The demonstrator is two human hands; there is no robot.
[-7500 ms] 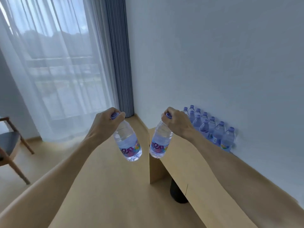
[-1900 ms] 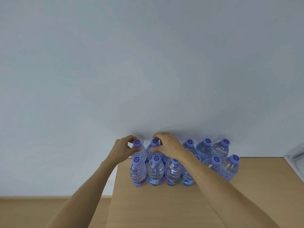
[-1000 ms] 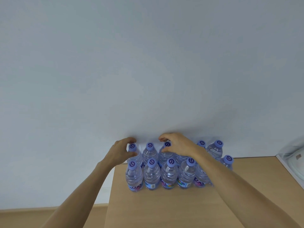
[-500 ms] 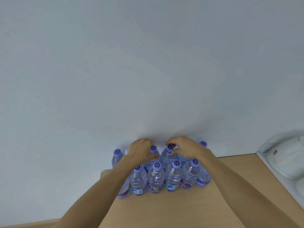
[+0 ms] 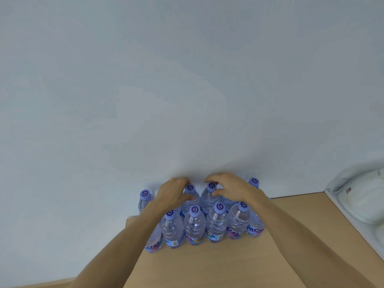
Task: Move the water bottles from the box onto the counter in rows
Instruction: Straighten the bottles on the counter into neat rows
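Clear water bottles with purple caps stand upright in two rows on the light wooden counter (image 5: 207, 267), against the white wall. The front row (image 5: 194, 225) holds several bottles side by side. My left hand (image 5: 173, 193) reaches over them, its fingers curled round the neck of a back-row bottle (image 5: 189, 190). My right hand (image 5: 230, 188) pinches the cap of the neighbouring back-row bottle (image 5: 211, 189). Another back-row bottle (image 5: 144, 196) stands free at the far left, and one (image 5: 254, 181) at the right. The box is out of view.
The counter's left edge (image 5: 133, 246) runs just beside the leftmost bottles, with floor below. A clear plastic bag of white items (image 5: 361, 200) lies on a white surface at the right edge. The white wall (image 5: 187, 100) fills the upper view.
Earlier I carried a bottle in each hand to the counter. In the last second both hands shifted one bottle to the right along the back row, uncovering the far-left cap.
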